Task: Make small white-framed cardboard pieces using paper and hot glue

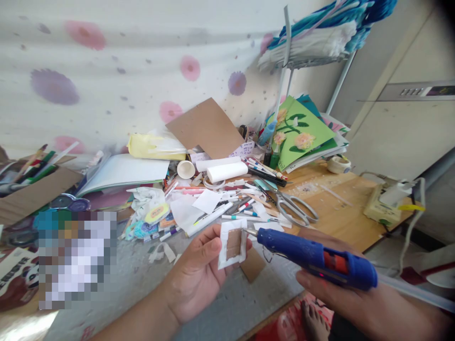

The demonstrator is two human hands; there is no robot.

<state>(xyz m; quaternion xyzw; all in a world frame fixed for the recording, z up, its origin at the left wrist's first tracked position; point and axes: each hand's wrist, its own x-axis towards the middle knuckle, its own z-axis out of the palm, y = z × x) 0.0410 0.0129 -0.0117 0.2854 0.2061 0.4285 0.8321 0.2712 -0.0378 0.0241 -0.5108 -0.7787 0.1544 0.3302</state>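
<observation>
Between the hands — left hand pinching a white-framed card, right hand gripping the blue glue gun — nozzle meets card.

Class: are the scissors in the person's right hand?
No, the right hand holds a blue glue gun; the scissors lie on the table.

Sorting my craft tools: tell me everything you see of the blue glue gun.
The glue gun has a blue plastic body, a red part on its side and a thin metal nozzle. The right hand grips it from below, nearly level, nozzle pointing left. Its tip is at the right edge of the card in the left hand.
</observation>
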